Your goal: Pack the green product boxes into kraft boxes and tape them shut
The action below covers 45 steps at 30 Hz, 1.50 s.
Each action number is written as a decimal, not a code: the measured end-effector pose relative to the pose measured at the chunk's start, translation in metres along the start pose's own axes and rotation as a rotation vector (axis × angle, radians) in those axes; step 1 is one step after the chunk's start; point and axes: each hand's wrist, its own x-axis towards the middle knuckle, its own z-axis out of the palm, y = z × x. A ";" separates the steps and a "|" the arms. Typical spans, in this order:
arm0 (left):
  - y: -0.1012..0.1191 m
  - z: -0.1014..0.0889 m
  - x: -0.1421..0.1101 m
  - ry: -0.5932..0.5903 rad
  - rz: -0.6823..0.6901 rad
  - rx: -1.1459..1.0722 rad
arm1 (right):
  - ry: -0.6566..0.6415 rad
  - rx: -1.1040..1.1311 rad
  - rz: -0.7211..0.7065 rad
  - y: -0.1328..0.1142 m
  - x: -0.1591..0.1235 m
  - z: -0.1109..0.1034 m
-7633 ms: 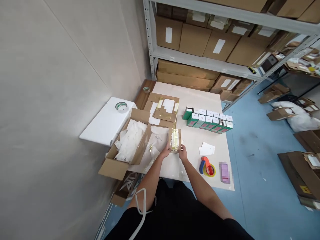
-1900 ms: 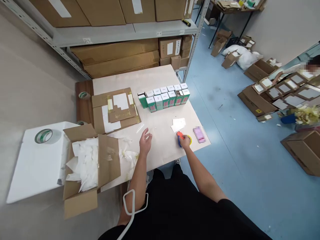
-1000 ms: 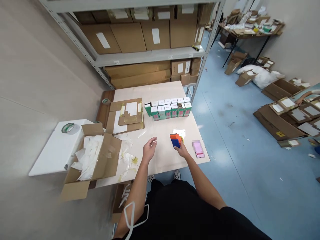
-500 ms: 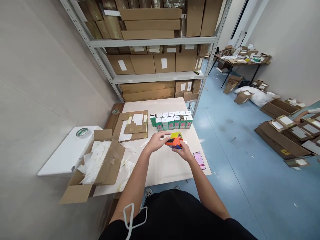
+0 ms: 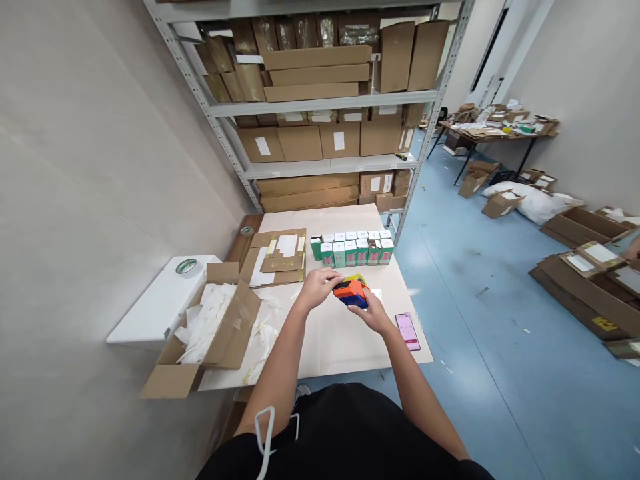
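Note:
An orange and blue tape dispenser [image 5: 353, 292] with a yellow roll of tape [image 5: 356, 277] is held above the table by my right hand [image 5: 374, 315], its fingers wrapped round the near right side. My left hand [image 5: 318, 289] is closed, thumb and fingertips together at the dispenser's dark front end. Whether a tape end lies between those fingertips is too small to tell. Just beyond my hands, two rows of small green and white boxes [image 5: 356, 252] stand upright on the table [image 5: 330, 347].
Flattened cardboard [image 5: 275, 263] lies at the table's left. An open carton [image 5: 230, 333] of white paper stands nearer me. A phone [image 5: 407, 331] rests by the right edge. Loaded shelves [image 5: 320, 107] rise behind. Part of another person's hand [image 5: 633, 249] shows at far right.
My view has shifted, so the scene sits lower and further right. The dispenser has turned, showing more blue, and my left fingertips have drawn together at its front.

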 end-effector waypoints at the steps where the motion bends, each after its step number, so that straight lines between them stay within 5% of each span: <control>1: 0.000 0.001 -0.001 0.000 0.002 0.009 | -0.003 0.011 0.005 0.001 -0.001 0.001; 28: -0.024 -0.027 -0.019 0.174 -0.067 0.087 | 0.017 0.056 0.139 -0.018 0.010 0.042; 36: -0.027 -0.084 -0.025 0.425 -0.010 0.133 | -0.001 0.075 0.204 -0.003 0.009 0.070; 45: -0.026 -0.127 -0.064 0.372 0.126 0.167 | 0.170 -0.006 0.299 -0.021 0.039 0.134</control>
